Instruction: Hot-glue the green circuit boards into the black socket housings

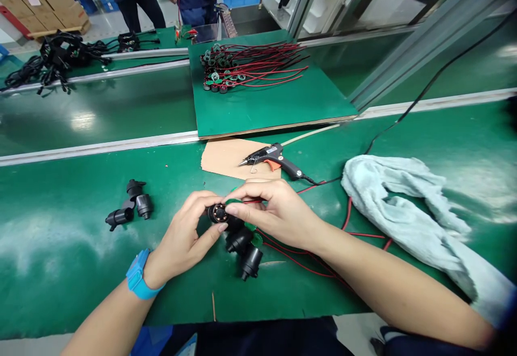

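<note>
My left hand (pixel 188 232), with a blue wristband, pinches a round black plastic housing (pixel 218 214) whose open face shows a ring of small copper-coloured dots. Close against it, my right hand (pixel 274 208) grips a small green disc (pixel 233 201) between thumb and fingers. A red wire runs from the disc under the right fingers. Just below the hands, black housings (pixel 251 262) with green discs (pixel 257 238) and red wires (pixel 299 259) lie on the green bench. Several loose black housings (pixel 144 206) sit left of my left hand.
Beyond my hands, a glue gun (pixel 272 154) rests on cardboard (pixel 218 156). A pale towel (pixel 375 181) lies at right, beside a black cord. Wired round parts (pixel 226 70) cover part of a raised green board (pixel 258 113). Black cables (pixel 60 54) and two people stand farther back.
</note>
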`<state>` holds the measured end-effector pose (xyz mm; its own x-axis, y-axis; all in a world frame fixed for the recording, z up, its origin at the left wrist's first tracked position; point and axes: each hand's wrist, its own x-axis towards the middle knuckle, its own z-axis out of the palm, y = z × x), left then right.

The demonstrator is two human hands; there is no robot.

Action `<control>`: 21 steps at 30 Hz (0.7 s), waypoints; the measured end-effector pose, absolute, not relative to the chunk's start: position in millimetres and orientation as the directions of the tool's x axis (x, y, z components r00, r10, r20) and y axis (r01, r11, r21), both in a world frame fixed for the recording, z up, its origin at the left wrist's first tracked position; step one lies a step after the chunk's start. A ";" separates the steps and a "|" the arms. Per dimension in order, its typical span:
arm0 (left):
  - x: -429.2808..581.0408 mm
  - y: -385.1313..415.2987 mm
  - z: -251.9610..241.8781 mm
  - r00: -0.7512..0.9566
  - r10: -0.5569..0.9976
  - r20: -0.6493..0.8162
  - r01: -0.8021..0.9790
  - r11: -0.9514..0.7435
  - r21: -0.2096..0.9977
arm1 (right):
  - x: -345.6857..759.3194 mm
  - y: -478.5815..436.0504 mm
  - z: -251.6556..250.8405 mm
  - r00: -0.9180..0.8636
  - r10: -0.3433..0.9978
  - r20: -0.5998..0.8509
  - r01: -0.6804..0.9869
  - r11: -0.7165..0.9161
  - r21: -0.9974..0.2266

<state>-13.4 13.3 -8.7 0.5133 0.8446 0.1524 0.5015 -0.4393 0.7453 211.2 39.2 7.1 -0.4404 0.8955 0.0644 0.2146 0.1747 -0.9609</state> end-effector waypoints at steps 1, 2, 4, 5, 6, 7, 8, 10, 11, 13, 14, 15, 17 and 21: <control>-13.5 12.6 -8.7 0.514 0.844 0.153 0.497 -0.438 0.749 | 212.3 39.2 8.8 -0.471 0.880 0.057 0.201 0.170 -0.965; -13.8 11.7 -9.1 0.515 0.844 0.151 0.493 -0.435 0.754 | 213.5 39.3 10.4 -0.490 0.870 0.060 0.194 0.176 -0.965; -15.4 11.2 -11.9 0.511 0.845 0.154 0.477 -0.428 0.768 | 216.0 40.4 12.5 -0.498 0.863 0.081 0.203 0.207 -0.957; -16.7 12.2 -14.4 0.495 0.852 0.169 0.465 -0.424 0.777 | 217.0 41.7 12.5 -0.490 0.866 0.098 0.212 0.227 -0.951; -18.1 14.6 -17.6 0.463 0.867 0.184 0.466 -0.414 0.782 | 217.7 43.7 11.4 -0.479 0.870 0.117 0.220 0.248 -0.943; -19.5 18.3 -21.3 0.421 0.886 0.195 0.487 -0.403 0.775 | 217.8 46.5 8.9 -0.467 0.873 0.138 0.230 0.271 -0.935; -20.8 23.2 -25.1 0.379 0.903 0.202 0.530 -0.391 0.752 | 217.3 49.9 5.1 -0.461 0.873 0.159 0.251 0.300 -0.920; -22.7 33.6 -31.8 0.333 0.925 0.182 0.644 -0.364 0.673 | 214.7 57.9 -5.8 -0.456 0.874 0.170 0.334 0.345 -0.877; -22.9 37.8 -34.1 0.328 0.930 0.165 0.689 -0.355 0.632 | 213.0 61.8 -11.8 -0.456 0.877 0.153 0.384 0.349 -0.855; -22.2 41.0 -35.9 0.341 0.925 0.165 0.711 -0.369 0.598 | 210.0 67.7 -21.6 -0.456 0.883 0.108 0.432 0.326 -0.841; -21.4 39.8 -35.7 0.354 0.918 0.181 0.698 -0.388 0.601 | 208.9 69.1 -24.5 -0.461 0.883 0.088 0.408 0.299 -0.862; -20.5 37.2 -35.0 0.375 0.904 0.206 0.680 -0.419 0.602 | 208.2 69.3 -25.5 -0.472 0.879 0.072 0.351 0.262 -0.899; -19.1 30.0 -33.1 0.426 0.866 0.261 0.645 -0.494 0.584 | 207.4 66.7 -23.0 -0.506 0.862 0.043 0.196 0.163 -0.967; -18.2 20.0 -30.2 0.445 0.822 0.355 0.628 -0.569 0.531 | 204.1 56.2 -10.4 -0.548 0.837 -0.008 0.034 0.013 -0.999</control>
